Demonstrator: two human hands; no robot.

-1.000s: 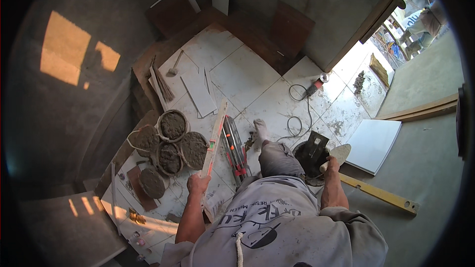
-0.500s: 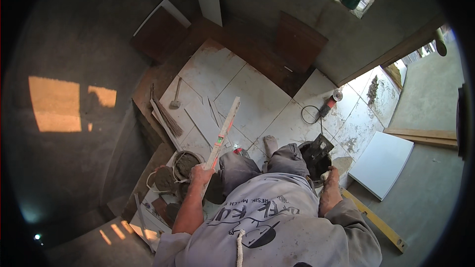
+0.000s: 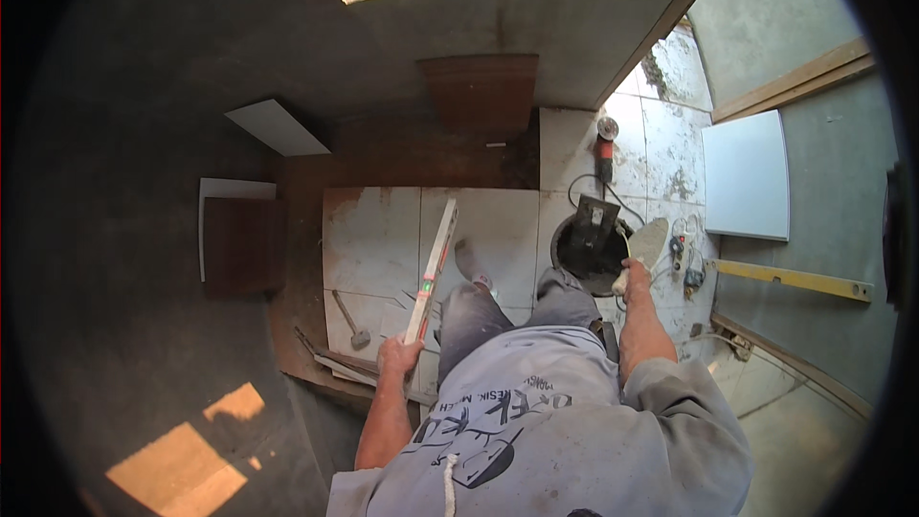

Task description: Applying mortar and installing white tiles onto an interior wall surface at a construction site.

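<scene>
My left hand [image 3: 399, 354] is closed round the lower end of a whitish spirit level [image 3: 441, 244], which points up and away over the floor tiles; its green vial shows. My right hand [image 3: 633, 278] grips the handle of a pointed trowel [image 3: 649, 240], its blade grey and dirty. Just left of the trowel stands a dark bucket [image 3: 563, 263], with a black flat rectangular tool [image 3: 597, 218] resting across its top. What lies inside the bucket is too dark to make out.
An angle grinder [image 3: 605, 151] with its cord lies beyond the bucket. White floor tiles [image 3: 370, 230] spread ahead. A mallet [image 3: 351, 324] lies left. A yellow level [image 3: 795, 279], a leaning white tile [image 3: 747, 177] and a power strip [image 3: 678, 251] are at right. Brown tiles [image 3: 483, 86] lean on the far wall.
My view and body have turned rightward. The mortar buckets at left have gone out of view. The trowel blade now shows in my right hand; the level stays in my left.
</scene>
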